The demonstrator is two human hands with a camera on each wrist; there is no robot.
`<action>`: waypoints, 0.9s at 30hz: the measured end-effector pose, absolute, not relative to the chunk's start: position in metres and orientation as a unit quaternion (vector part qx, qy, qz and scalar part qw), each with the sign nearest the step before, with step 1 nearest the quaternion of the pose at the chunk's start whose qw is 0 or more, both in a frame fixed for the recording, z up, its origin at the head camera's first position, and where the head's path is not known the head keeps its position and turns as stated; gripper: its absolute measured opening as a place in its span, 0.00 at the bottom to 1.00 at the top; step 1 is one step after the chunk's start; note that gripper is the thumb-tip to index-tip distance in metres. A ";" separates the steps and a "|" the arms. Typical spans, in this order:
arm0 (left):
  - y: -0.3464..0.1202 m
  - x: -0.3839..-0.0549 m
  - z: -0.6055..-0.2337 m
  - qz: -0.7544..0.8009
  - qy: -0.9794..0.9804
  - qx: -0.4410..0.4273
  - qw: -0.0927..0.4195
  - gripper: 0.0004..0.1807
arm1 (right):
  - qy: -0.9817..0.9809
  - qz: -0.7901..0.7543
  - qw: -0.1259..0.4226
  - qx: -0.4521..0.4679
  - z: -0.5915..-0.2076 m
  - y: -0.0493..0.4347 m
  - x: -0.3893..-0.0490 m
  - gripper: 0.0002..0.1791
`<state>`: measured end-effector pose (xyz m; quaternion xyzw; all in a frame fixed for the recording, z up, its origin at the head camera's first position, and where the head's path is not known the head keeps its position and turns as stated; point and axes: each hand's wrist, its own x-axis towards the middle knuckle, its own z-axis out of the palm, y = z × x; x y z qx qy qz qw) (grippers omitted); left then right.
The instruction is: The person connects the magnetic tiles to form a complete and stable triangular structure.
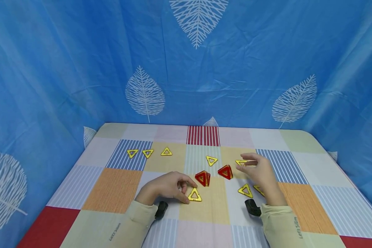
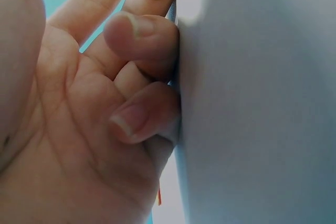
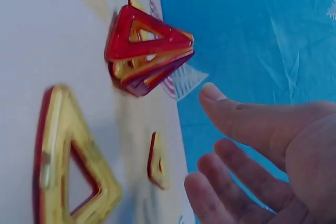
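Note:
My left hand (image 1: 172, 186) rests on the table, its thumb and index finger at the corners of a yellow triangle tile (image 1: 199, 199). In the left wrist view, other fingers (image 2: 142, 40) curl against the tabletop, and that tile is hidden. Just beyond stands a small red pyramid (image 1: 202, 178) of triangle tiles; a second red pyramid (image 1: 225, 172) is to its right. My right hand (image 1: 260, 174) hovers with thumb and fingers apart around another yellow triangle tile (image 1: 238, 162). In the right wrist view, nothing lies between its fingers, and a yellow tile (image 3: 152, 163) lies flat beyond them.
Three yellow triangle tiles (image 1: 166, 151) lie in a row at the back left. One more yellow tile (image 1: 212, 160) lies behind the pyramids. Below my right hand are two others, one tile (image 1: 245, 190) partly beside my wrist. A blue curtain (image 1: 235, 69) hangs behind the table.

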<state>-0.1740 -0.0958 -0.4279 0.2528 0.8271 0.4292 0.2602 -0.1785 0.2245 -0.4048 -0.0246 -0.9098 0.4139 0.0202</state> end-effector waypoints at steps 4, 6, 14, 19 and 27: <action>-0.096 -0.174 -0.428 0.430 0.826 0.254 0.261 0.22 | -0.908 0.416 0.007 -0.050 -0.410 0.230 -0.179 0.31; -0.097 -0.174 -0.429 0.432 0.825 0.254 0.261 0.22 | -0.909 0.412 0.002 -0.061 -0.412 0.233 -0.180 0.31; -0.097 -0.174 -0.427 0.434 0.825 0.252 0.262 0.22 | -0.915 0.397 -0.010 -0.073 -0.418 0.241 -0.183 0.31; -0.097 -0.174 -0.427 0.436 0.824 0.250 0.261 0.23 | -0.911 0.404 -0.029 -0.077 -0.420 0.244 -0.186 0.31; -0.096 -0.174 -0.428 0.438 0.823 0.250 0.262 0.23 | -0.922 0.384 -0.042 -0.031 -0.429 0.249 -0.193 0.29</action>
